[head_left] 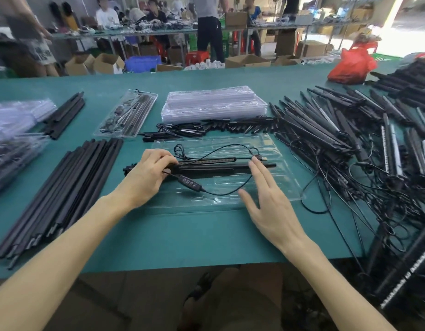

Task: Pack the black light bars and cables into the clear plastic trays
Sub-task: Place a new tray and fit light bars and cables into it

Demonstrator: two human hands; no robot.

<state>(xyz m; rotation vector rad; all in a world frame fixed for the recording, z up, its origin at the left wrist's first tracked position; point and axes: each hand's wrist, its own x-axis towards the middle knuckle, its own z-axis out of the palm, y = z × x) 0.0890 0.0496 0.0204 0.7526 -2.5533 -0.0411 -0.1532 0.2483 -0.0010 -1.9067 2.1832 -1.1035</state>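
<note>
Crosswise on the clear tray (283, 185) lies the light bar (213, 167), left hand (146, 173) gripping its left end, right hand (266, 204) flat-fingered.

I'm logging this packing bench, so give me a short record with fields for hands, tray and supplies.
left hand: grips the light bar near its left end
right hand: open, fingers straight, tips by the bar's right end
tray: clear, under the bar and its cable
spare trays: stacked behind
loose bars: tangled pile at right
</note>
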